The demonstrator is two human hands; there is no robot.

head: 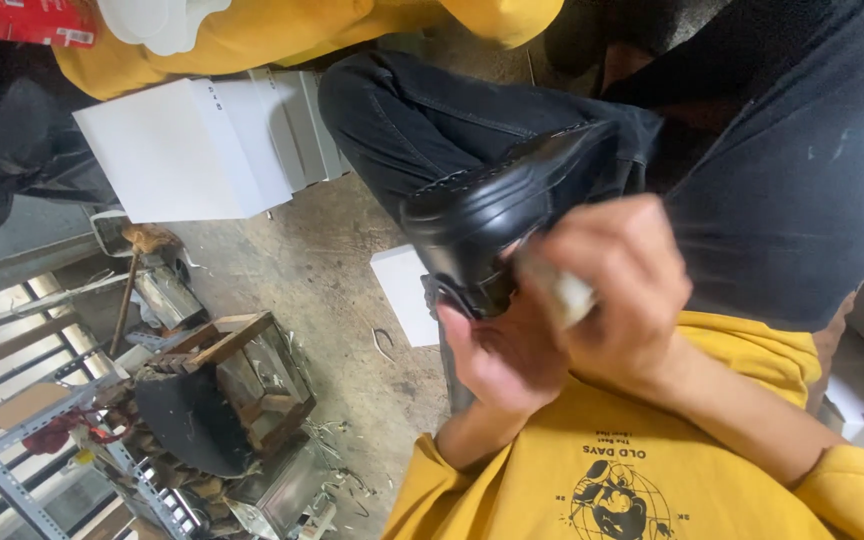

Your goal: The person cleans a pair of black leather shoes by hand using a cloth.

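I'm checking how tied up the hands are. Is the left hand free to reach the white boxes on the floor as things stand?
Probably not. The left hand is cupped under the black shoe, supporting it, while the right hand presses a pale object against it. The white boxes lie apart, across the floor.

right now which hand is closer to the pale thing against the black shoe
Right. The right hand grips the pale thing itself. The left hand sits just below it, holding the black shoe from underneath.
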